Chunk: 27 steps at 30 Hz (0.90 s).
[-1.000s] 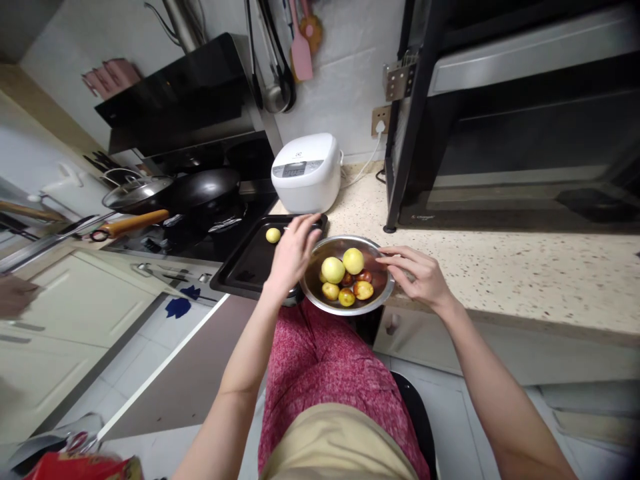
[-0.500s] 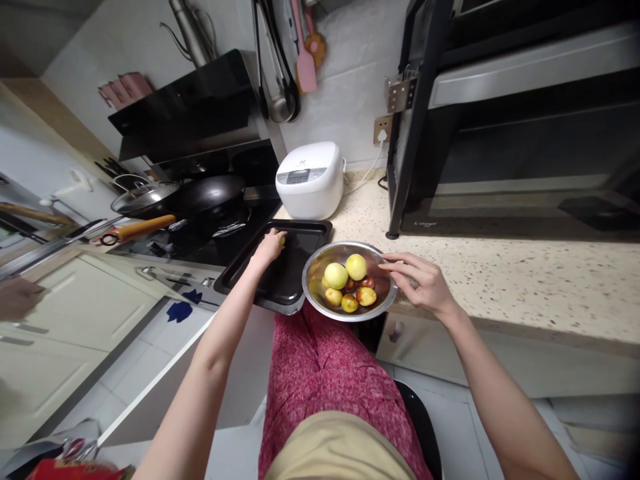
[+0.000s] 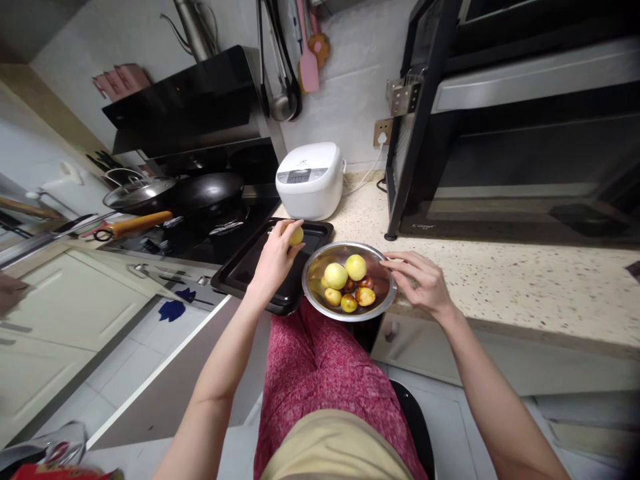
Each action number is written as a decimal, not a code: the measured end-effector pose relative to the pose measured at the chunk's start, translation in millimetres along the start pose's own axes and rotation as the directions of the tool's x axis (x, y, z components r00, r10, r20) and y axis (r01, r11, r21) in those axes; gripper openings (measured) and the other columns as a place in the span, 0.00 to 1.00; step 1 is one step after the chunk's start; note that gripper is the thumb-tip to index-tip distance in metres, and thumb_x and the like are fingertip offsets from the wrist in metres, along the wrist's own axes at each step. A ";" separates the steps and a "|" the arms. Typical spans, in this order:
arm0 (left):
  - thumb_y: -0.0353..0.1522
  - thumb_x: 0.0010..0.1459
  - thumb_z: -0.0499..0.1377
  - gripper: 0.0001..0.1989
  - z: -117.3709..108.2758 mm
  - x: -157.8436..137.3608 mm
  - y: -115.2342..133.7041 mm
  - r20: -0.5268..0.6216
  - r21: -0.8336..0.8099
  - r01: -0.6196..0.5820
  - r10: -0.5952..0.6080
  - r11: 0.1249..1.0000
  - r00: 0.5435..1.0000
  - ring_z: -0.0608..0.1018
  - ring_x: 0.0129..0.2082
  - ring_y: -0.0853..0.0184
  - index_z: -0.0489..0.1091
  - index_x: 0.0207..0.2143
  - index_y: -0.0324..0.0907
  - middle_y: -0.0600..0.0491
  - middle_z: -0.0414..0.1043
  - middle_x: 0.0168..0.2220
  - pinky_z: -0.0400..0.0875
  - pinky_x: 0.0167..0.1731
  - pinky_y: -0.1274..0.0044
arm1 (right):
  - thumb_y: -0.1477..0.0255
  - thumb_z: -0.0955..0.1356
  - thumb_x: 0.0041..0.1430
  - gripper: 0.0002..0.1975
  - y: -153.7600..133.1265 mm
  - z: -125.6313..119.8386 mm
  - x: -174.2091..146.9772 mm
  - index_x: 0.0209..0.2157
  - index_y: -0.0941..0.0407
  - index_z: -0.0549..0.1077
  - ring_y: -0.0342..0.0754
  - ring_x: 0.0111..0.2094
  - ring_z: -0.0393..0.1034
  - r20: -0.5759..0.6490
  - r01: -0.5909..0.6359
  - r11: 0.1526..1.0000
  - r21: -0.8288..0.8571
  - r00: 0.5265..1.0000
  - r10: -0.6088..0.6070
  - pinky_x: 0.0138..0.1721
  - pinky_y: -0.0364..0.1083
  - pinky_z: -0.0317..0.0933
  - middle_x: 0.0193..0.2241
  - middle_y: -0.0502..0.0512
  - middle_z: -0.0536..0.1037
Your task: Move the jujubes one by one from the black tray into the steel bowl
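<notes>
The left arm (image 3: 207, 407) reaches forward and slightly to the right, bare and somewhat bent at the elbow. Its wrist (image 3: 256, 299) is almost straight, and the left hand (image 3: 276, 260) keeps its back turned upward, with the fingers (image 3: 286, 232) curved opposite the thumb (image 3: 296, 251) in a closed grip. The right arm (image 3: 493, 380), also bare, leans inward; the right hand (image 3: 421, 279) (the flatter of the two) points leftward, its fingertips gathered in a light pinch.

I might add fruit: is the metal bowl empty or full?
Partly filled: yellow and brownish fruit lies in the metal bowl, bare wall showing.
</notes>
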<state>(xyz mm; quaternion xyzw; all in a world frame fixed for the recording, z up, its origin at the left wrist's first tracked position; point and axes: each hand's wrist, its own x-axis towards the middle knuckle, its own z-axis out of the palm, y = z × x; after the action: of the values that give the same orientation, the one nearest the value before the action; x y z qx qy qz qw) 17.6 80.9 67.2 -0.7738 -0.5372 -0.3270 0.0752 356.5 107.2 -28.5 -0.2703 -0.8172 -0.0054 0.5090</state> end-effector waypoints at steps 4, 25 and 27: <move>0.28 0.68 0.60 0.25 -6.4 -32.5 54.2 -0.077 -0.130 -0.087 0.078 0.988 0.994 0.74 0.62 0.58 0.65 0.65 0.47 0.45 0.68 0.62 0.70 0.63 0.65 | 0.77 0.68 0.65 0.14 -28.3 -4.5 8.8 0.47 0.52 0.82 0.56 0.46 0.79 -0.184 0.005 1.000 -0.027 0.983 -0.010 0.47 0.58 0.74 0.45 0.59 0.84; 0.34 0.68 0.62 0.33 48.5 -104.1 106.6 -0.138 -0.360 0.008 -0.062 0.933 0.989 0.66 0.71 0.55 0.54 0.72 0.49 0.42 0.61 0.70 0.64 0.69 0.60 | 0.65 0.74 0.59 0.17 -122.9 22.3 20.4 0.49 0.53 0.75 0.49 0.34 0.76 -0.026 -0.536 0.835 0.126 0.839 0.543 0.39 0.50 0.74 0.45 0.55 0.83; 0.35 0.69 0.61 0.34 49.9 -108.0 104.0 -0.122 -0.348 0.034 -0.082 0.937 0.989 0.64 0.71 0.54 0.52 0.73 0.49 0.42 0.59 0.71 0.64 0.69 0.58 | 0.64 0.73 0.60 0.16 -120.9 25.4 20.3 0.48 0.53 0.75 0.49 0.33 0.76 -0.027 -0.543 0.835 0.094 0.837 0.547 0.39 0.51 0.73 0.44 0.55 0.83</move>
<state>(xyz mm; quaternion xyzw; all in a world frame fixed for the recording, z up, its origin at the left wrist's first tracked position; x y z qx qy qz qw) 107.8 -23.1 -10.4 -0.7350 -0.4880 -0.4695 -0.0351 274.6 20.1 8.4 -0.4700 -0.6924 0.1665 0.5215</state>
